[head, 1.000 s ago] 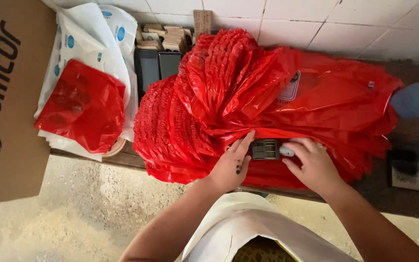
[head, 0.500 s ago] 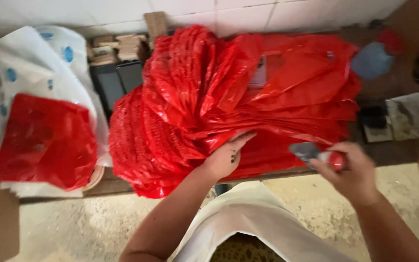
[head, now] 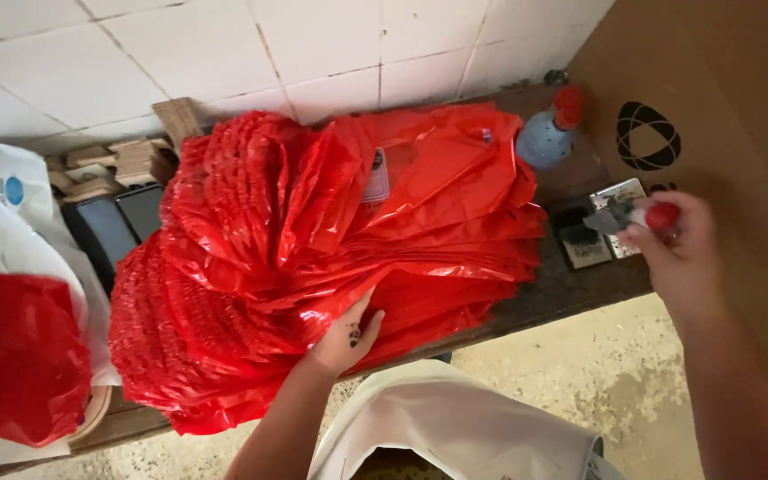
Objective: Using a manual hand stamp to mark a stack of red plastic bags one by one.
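The left hand's (head: 346, 336) fingertips are hidden (under the red bags (head: 313, 258)).

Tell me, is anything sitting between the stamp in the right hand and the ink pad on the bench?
Nothing visible. The right hand holds the stamp just above the ink pad, with only air between them. The red bags lie off to the side.

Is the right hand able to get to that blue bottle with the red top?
Probably yes: the right hand, holding a red-handled stamp, is near the blue bottle, with nothing between them.
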